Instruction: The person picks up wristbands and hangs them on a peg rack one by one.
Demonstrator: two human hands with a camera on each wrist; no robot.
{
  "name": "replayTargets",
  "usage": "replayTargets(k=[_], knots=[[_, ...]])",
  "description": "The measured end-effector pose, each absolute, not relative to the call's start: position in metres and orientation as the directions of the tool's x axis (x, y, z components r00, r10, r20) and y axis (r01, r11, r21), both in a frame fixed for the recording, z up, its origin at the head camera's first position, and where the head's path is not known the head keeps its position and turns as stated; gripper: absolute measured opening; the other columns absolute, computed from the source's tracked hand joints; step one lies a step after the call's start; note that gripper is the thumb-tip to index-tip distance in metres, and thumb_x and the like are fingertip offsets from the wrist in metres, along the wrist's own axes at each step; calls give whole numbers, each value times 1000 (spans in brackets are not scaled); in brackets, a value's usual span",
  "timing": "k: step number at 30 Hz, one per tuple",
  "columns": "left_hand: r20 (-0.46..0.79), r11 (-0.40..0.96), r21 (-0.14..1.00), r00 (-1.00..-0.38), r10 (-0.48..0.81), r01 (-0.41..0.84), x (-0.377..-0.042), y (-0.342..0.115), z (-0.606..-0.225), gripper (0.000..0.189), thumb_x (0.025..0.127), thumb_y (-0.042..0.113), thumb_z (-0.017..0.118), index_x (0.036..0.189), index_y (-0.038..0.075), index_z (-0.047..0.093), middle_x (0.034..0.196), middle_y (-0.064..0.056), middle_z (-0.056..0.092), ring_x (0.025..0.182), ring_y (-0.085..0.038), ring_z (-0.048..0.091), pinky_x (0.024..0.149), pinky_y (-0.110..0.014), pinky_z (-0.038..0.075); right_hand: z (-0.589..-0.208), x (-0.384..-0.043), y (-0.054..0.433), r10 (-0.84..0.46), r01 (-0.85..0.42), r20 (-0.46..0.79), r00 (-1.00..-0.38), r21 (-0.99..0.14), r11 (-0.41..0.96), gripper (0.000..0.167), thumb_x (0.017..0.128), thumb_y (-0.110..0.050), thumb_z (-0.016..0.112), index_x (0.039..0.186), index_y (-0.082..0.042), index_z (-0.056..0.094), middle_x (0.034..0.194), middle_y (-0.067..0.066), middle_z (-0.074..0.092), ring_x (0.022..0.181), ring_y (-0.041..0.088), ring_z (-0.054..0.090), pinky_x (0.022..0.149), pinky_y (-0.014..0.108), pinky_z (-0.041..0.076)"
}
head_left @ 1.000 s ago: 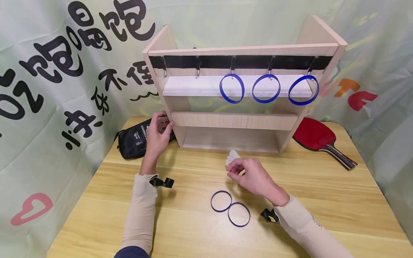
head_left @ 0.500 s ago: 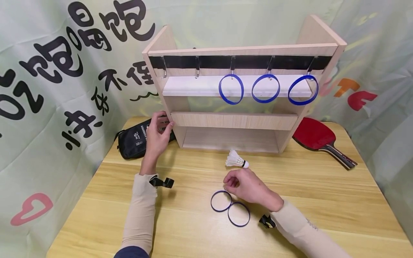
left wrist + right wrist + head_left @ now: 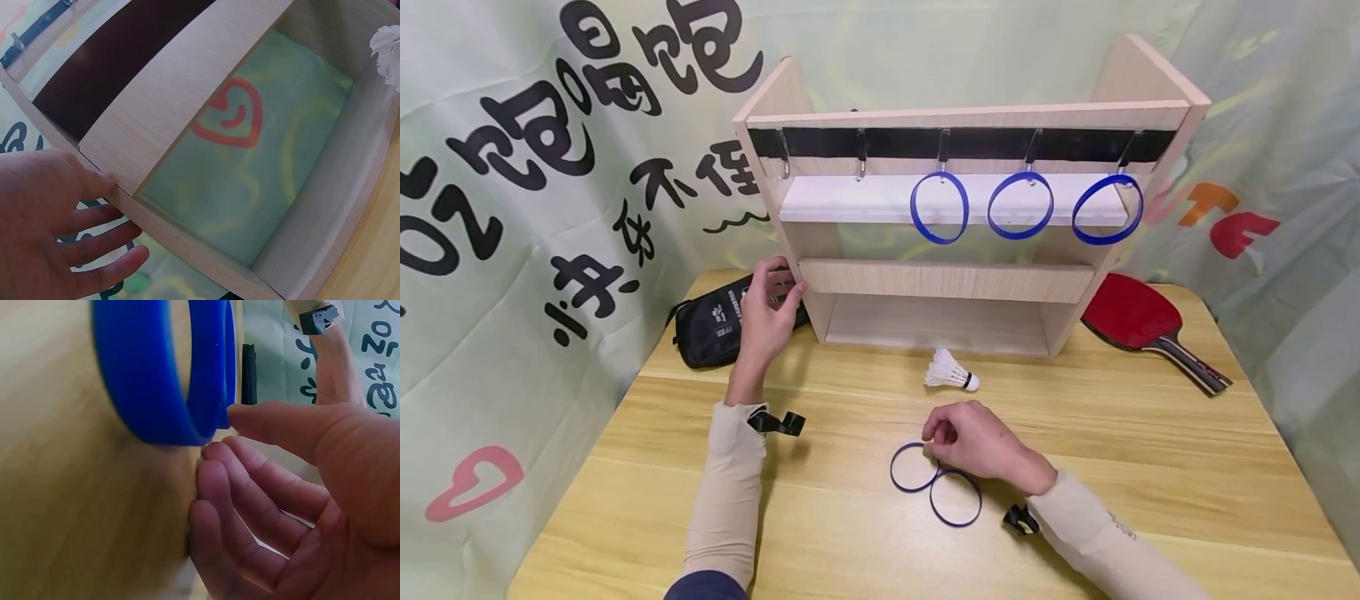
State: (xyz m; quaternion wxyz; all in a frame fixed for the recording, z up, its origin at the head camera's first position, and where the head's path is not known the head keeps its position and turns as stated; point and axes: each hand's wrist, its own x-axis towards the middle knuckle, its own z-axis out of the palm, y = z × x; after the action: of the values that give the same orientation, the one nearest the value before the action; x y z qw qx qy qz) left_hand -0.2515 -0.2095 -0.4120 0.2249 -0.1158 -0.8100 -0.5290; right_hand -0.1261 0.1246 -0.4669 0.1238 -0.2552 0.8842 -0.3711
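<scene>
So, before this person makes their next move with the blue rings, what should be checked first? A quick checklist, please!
1. Somewhere to hang a ring: ok. The two leftmost hooks are bare.
2. Shelf steadied: seemingly ok. The left hand touches its left side.
3. Right hand at a ring: ok. It is at the rim of the far ring.
4. Firm pinch on that ring: cannot tell. The views don't settle it.
5. Table rings separated: not ok. The far ring and the near ring meet at their rims.
6. Shuttlecock out of the way: ok. It lies apart from both table rings.
</scene>
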Motion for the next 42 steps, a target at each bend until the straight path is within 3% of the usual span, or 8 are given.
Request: replayTargets(k=[6,21,30,36,42], knots=[[491,423,800,-869,-52,426,-252,-209,-412,37,106,12,72,140,6,60,127,-22,75,109,-43,76,78,-22,57,-467,-126,127,-553,-374,-32,-833,-704,604,17,92,-11,86,82,-17,74,71,-13,66,65,-3,56,66,19,50],[488,436,796,-871,-52,420,-251,-209,-411,37,106,12,73,141,8,60,128,-22,75,110,-42,76,79,-28,57,-465,-126,128,-563,-353,-71,-824,-713,606,20,93,-15,86,80,-18,72,68,-13,64,63,-2,54,64,20,47],[485,431,800,-872,-56,417,-252,-210,-412,37,106,13,73,140,8,61,127,-21,76,109,-41,76,78,-23,55,-470,-127,133,-541,-313,-33,-840,-786,534,14,95,-8,81,87,-15,73,78,-8,70,69,0,62,67,21,55],[482,422,805,-874,-57,416,-253,-209,-412,37,106,13,73,140,8,61,127,-21,76,110,-42,76,79,-25,57,-469,-129,138,-584,-274,-60,-809,-842,466,11,94,-7,83,90,-11,74,81,-4,72,71,4,65,67,21,57],[483,424,805,-874,-60,416,-253,-209,-412,37,106,13,73,140,8,61,127,-21,77,110,-41,76,79,-25,57,-466,-133,140,-608,-237,-76,-790,-877,418,11,93,-9,85,100,-6,77,85,-1,76,77,5,70,74,23,62]])
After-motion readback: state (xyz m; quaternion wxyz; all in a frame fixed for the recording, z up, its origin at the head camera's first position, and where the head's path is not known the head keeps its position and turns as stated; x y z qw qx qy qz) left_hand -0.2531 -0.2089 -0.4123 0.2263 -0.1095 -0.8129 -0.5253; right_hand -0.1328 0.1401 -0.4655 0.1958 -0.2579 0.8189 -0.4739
